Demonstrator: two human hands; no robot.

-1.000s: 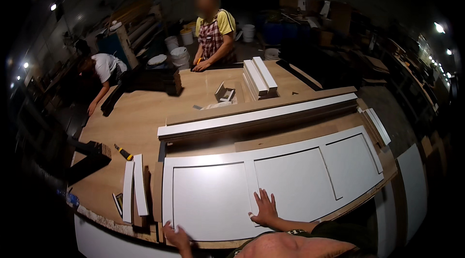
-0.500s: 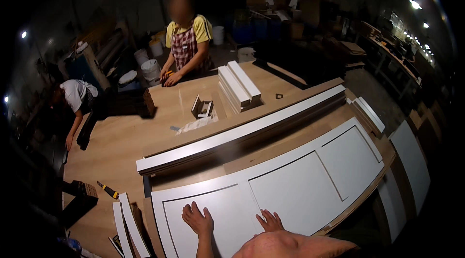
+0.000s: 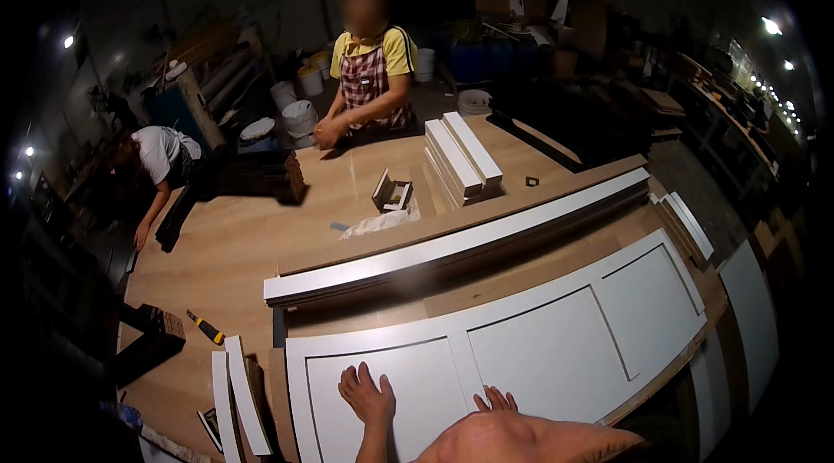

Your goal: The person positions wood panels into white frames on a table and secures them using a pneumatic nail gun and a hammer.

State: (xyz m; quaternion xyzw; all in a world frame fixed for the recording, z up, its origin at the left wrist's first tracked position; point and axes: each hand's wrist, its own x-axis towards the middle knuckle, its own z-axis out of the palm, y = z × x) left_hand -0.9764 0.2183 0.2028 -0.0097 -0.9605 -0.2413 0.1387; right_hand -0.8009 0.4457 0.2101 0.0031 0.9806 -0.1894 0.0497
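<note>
The white framed panel (image 3: 543, 341) lies flat along the near side of the workbench (image 3: 221, 259), right in front of the person. Over its left section I see the left hand (image 3: 368, 395), fingers spread and gripping nothing. The right hand (image 3: 497, 400) is mostly hidden; its visible fingers reach out loosely by the upright divider, unclenched. Just beyond the panel runs a long white strip (image 3: 434, 249) on a brown stack. Over to the left are short white strips (image 3: 246, 398) and a yellow-and-black utility knife (image 3: 207, 328). Across the bench stands a co-worker in a checked apron (image 3: 372, 81), with white buckets (image 3: 300, 118) behind.
</note>
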